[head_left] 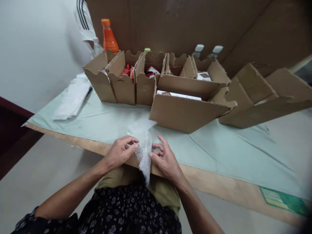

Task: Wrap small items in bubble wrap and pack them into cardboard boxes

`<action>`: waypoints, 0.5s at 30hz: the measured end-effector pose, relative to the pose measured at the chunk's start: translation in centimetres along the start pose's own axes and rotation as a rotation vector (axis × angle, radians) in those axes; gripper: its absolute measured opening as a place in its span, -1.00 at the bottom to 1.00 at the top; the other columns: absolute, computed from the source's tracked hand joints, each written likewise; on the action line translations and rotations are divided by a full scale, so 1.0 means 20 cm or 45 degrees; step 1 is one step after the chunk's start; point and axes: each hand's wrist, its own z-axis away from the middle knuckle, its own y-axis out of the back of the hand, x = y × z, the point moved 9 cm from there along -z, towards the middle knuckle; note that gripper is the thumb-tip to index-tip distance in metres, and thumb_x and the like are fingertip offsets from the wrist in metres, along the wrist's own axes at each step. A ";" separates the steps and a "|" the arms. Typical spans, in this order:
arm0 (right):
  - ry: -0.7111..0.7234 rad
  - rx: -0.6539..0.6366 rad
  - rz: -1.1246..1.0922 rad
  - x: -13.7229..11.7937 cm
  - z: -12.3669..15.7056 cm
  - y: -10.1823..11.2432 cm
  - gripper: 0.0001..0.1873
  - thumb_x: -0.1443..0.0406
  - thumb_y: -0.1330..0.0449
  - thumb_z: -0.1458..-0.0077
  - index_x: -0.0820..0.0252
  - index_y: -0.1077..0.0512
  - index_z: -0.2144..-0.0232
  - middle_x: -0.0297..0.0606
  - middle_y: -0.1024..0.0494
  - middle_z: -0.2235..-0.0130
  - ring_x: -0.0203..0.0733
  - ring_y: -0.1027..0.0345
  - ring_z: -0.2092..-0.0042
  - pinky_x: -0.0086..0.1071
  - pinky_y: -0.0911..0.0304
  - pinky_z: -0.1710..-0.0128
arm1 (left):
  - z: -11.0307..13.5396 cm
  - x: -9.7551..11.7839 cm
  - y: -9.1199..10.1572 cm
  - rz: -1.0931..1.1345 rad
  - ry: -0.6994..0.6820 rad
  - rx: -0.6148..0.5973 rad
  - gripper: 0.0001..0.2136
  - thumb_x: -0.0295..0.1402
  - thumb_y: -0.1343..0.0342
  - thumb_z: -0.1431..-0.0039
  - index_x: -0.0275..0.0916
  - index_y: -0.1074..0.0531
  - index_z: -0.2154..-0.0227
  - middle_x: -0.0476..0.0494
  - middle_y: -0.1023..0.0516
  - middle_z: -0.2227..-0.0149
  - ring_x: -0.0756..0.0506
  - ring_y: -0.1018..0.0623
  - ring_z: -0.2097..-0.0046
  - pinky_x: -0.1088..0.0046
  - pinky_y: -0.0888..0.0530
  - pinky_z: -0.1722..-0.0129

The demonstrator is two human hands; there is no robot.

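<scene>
A clear bubble wrap bag (143, 146) hangs over the table's front edge, narrow at its lower end. With thumb and index finger, my left hand (122, 151) pinches the left side of it. On the other side, my right hand (167, 159) has its fingers apart, its thumb and fingertips close to the bag's right edge. Whether they touch the plastic is hard to tell. Nothing can be made out inside the bag.
Behind the bag stands a row of cardboard bins (124, 87), some holding red packets. A front cardboard box (187, 113) holds flat white boxes. Another cardboard bin (258, 110) stands right. A stack of plastic bags (73, 97) lies left. An orange bottle (109, 37) stands behind.
</scene>
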 end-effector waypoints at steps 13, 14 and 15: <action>0.419 -0.154 0.858 -0.23 0.28 -0.01 -0.20 0.32 -0.23 -0.15 -0.10 -0.17 -0.40 -0.14 -0.18 -0.46 0.19 -0.16 -0.40 0.28 -0.17 -0.34 | -0.55 -0.29 0.42 -0.671 0.078 0.415 -0.08 -0.20 -0.28 0.00 -0.42 -0.06 -0.39 -0.45 -0.44 -0.18 -0.40 -0.41 -0.24 -0.02 -0.34 -0.28; 0.416 -0.217 0.874 -0.21 0.29 -0.03 -0.24 0.37 -0.20 -0.16 -0.09 -0.22 -0.38 -0.16 -0.17 -0.46 0.14 -0.13 -0.42 0.24 -0.16 -0.35 | -0.57 -0.31 0.42 -0.661 0.120 0.401 -0.11 -0.21 -0.24 -0.03 -0.44 -0.07 -0.39 -0.43 -0.50 -0.11 -0.38 -0.47 -0.18 0.02 -0.38 -0.23; 0.403 -0.281 0.861 -0.20 0.29 -0.04 -0.28 0.40 -0.17 -0.16 -0.07 -0.28 -0.35 -0.17 -0.17 -0.46 0.09 -0.12 -0.43 0.19 -0.17 -0.36 | -0.59 -0.33 0.41 -0.655 0.137 0.378 -0.16 -0.23 -0.19 -0.06 -0.45 -0.10 -0.38 -0.38 -0.55 -0.03 -0.35 -0.52 -0.10 0.06 -0.44 -0.17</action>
